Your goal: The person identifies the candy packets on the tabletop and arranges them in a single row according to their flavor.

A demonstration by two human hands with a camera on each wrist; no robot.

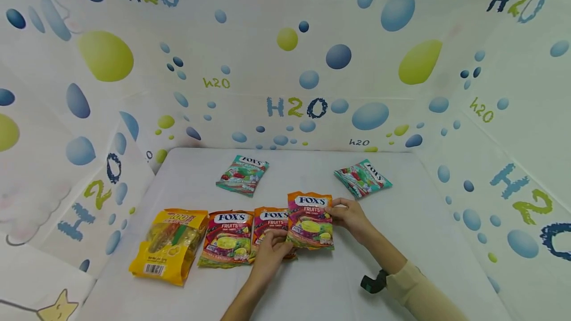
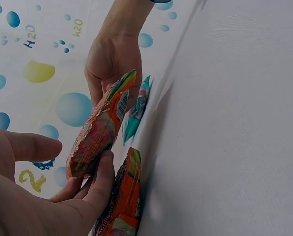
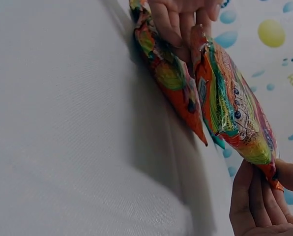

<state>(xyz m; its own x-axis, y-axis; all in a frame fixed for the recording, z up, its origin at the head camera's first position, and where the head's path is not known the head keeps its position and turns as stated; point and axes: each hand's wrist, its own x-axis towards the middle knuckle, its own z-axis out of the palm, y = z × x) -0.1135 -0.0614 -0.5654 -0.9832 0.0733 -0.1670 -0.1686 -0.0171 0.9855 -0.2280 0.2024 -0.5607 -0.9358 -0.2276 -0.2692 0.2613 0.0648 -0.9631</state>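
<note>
My right hand [image 1: 352, 219] pinches the right edge of an orange and purple Fox's Fruits candy bag [image 1: 310, 224], thumb in front and fingers behind. In the wrist views this bag is raised off the table and tilted. My left hand [image 1: 269, 256] is at the bag's lower left corner; the left wrist view shows its fingers [image 2: 102, 182] extended beneath the bag and its thumb apart from it. A second Fox's Fruits bag [image 1: 272, 219] lies partly hidden behind the left hand and the raised bag. To its left lies a third matching bag [image 1: 226, 237].
A yellow candy bag [image 1: 169, 246] lies at the left end of the row. Two teal Fox's bags lie farther back, one at the left [image 1: 243, 175] and one at the right [image 1: 363, 178]. A patterned backdrop [image 1: 250, 53] surrounds the white table [image 1: 178, 301].
</note>
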